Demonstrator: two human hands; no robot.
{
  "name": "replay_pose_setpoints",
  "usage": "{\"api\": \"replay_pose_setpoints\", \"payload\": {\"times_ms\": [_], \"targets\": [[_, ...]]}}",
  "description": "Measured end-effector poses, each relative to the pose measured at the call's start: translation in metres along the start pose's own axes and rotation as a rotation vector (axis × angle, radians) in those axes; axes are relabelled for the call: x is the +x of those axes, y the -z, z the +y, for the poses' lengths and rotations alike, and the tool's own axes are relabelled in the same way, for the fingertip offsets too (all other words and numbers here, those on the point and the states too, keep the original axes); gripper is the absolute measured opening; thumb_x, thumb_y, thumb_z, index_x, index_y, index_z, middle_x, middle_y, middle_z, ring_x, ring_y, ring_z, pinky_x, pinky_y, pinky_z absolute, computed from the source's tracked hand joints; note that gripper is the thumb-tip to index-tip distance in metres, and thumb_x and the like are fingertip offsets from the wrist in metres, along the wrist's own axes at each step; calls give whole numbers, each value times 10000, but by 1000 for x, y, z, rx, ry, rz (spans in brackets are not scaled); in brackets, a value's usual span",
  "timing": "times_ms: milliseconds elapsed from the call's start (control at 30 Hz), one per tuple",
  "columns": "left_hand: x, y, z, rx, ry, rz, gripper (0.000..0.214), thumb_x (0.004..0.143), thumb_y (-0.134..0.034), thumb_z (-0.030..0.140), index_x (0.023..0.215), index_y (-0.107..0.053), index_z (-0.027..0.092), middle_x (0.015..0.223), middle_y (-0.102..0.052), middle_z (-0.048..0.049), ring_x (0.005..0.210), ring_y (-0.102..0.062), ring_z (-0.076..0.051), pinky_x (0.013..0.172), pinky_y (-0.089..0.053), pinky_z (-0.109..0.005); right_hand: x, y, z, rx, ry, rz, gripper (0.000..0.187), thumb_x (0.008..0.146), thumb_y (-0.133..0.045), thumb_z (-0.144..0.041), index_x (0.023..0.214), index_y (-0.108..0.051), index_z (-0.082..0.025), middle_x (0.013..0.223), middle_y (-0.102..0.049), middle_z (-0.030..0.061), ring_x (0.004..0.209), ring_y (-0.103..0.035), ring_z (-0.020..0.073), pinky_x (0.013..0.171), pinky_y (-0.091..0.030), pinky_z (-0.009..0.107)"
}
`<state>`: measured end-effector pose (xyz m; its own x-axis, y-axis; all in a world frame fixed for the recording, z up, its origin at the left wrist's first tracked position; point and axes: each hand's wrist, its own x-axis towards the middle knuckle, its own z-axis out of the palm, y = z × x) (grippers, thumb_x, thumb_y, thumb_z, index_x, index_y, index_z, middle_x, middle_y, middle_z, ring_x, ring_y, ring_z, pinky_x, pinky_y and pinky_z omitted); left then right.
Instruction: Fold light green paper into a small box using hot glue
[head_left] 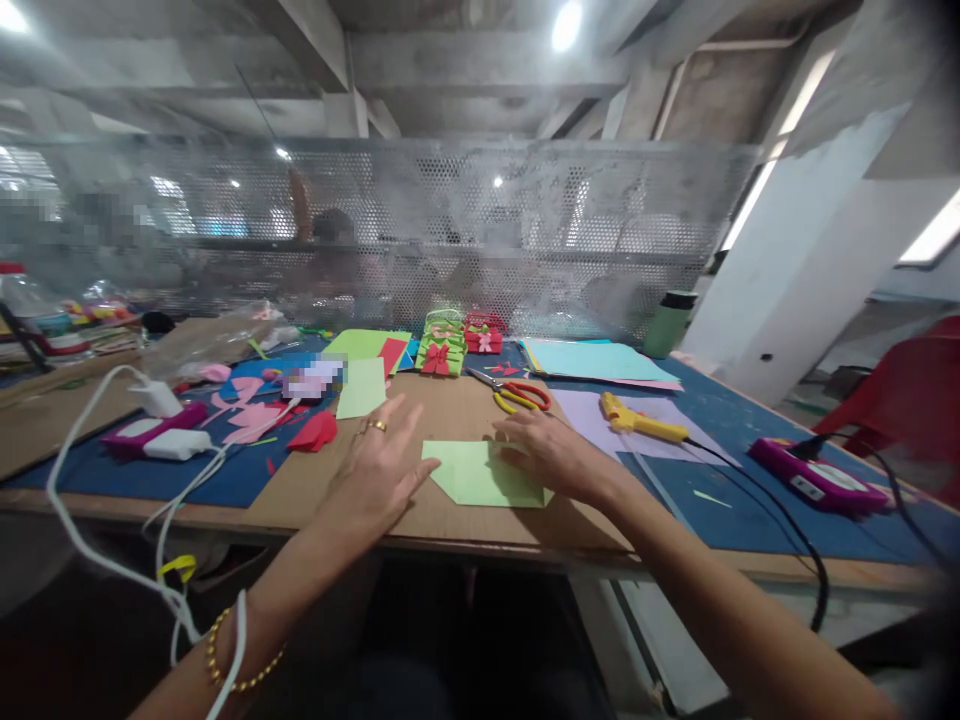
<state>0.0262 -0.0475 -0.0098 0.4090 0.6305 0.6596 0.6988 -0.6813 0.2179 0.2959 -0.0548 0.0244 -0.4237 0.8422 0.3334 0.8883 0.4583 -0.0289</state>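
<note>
A pale green folded sheet of paper [480, 478] with slanted lower corners lies on the brown cardboard in front of me. My left hand [382, 455] is open, fingers spread over the cardboard, its thumb by the paper's left edge. Over the right part of the sheet is my right hand [544, 450], fingers apart and slightly bent, gripping nothing; its fingertips hide part of the paper. Another light green piece of paper [362, 388] lies beyond my left fingers. Scissors [517, 392] with red and yellow handles rest just beyond my right hand.
Small green paper bags [441, 345] and red ones [484, 335] with bows stand at the back. A yellow glue gun [641, 420] lies on lilac paper at right. Purple power strips [817, 478] sit on both sides. A white cable [82, 545] hangs over the left edge.
</note>
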Motion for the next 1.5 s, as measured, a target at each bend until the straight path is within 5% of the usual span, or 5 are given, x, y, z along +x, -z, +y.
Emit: {"api": "replay_pose_setpoints", "payload": {"times_ms": [433, 700, 867, 1200, 1500], "targets": [[82, -21, -27, -468, 131, -158, 532, 806, -687, 383, 1277, -630, 142, 1283, -629, -178, 1190, -564, -325, 1035, -415, -519, 17, -19, 34, 224, -171, -156, 258, 934, -620, -402, 912, -633, -146, 836, -634, -2, 696, -596, 125, 658, -514, 296], [113, -20, -35, -826, 354, -282, 557, 1009, -338, 546, 1120, -650, 97, 941, -703, -143, 745, -684, -177, 711, -557, -340, 58, 1, 48, 485, -233, -2, 215, 953, -608, -345, 885, -612, -141, 778, -600, -24, 630, -568, 98, 582, -496, 247], [132, -27, -39, -852, 428, -303, 318, 969, -576, 376, 1182, -608, 142, 1133, -652, -89, 945, -660, -202, 819, -571, -402, 77, -3, 52, 590, -283, 10, 223, 952, -611, -362, 962, -626, -140, 844, -630, -5, 655, -591, 103, 590, -516, 254], [114, -62, -11, -730, 321, -48, 293, 877, -584, 306, 622, -575, 164, 583, -539, 23, 603, -500, -130, 611, -389, -258, 83, 4, 22, 768, -358, -62, 404, 725, -747, -527, 835, -686, -143, 654, -605, -10, 540, -506, 96, 467, -356, 207], [112, -69, -15, -802, 254, -56, 246, 850, -551, 361, 692, -588, 176, 627, -572, 18, 609, -523, -136, 600, -385, -252, 78, 6, 18, 724, -417, -71, 225, 691, -750, -358, 675, -653, -157, 554, -526, -26, 484, -410, 73, 418, -252, 200]]}}
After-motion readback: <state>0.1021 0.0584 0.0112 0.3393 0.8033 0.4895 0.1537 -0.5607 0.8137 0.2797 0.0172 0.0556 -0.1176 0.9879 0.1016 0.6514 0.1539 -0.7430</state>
